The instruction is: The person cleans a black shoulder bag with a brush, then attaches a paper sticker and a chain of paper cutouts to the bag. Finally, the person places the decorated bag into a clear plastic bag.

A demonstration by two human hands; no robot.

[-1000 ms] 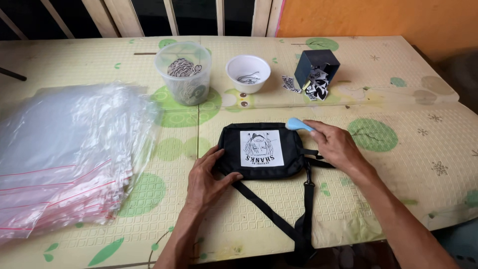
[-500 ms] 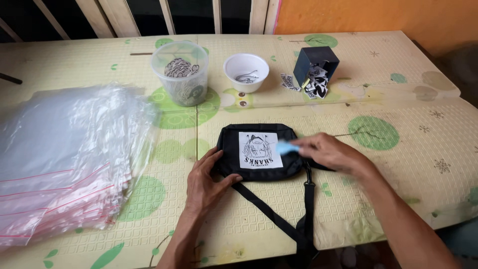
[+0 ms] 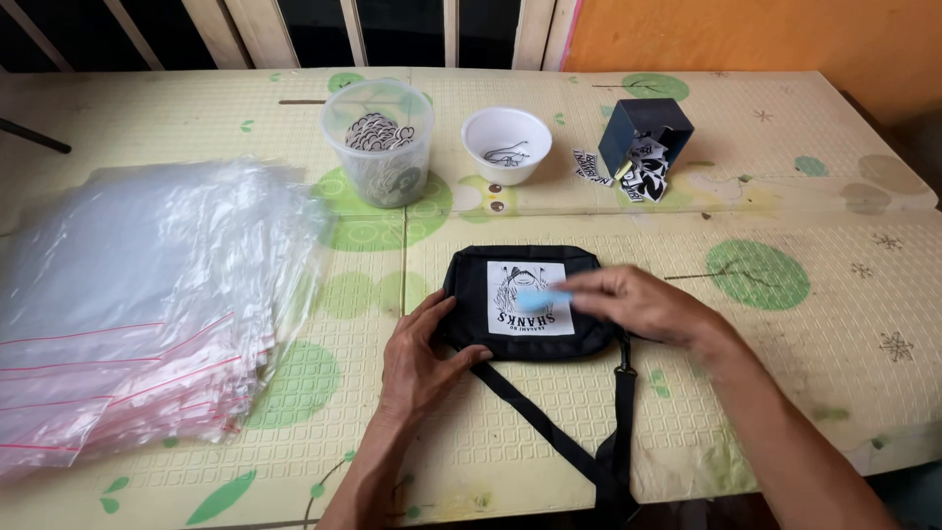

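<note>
Orange wall, wooden slats, patterned table

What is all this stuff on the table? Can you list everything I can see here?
Sling bag: one, black with a white printed patch, flat on the table near the front edge, strap trailing toward the person.
Small flat tool: one, light blue, on the bag's patch under the right hand.
Plastic zip bags: a stack, clear with red seal lines, at the left.
Tub: one, clear, holding black-and-white printed pieces, behind the bag.
Bowl: one, white, beside the tub.
Box: one, dark, tipped over, printed stickers spilling out.
Table: one, pale yellow cover with green spots.
Left hand: one, resting on the bag's left edge.
Right hand: one, pressing the blue tool to the patch.
</note>
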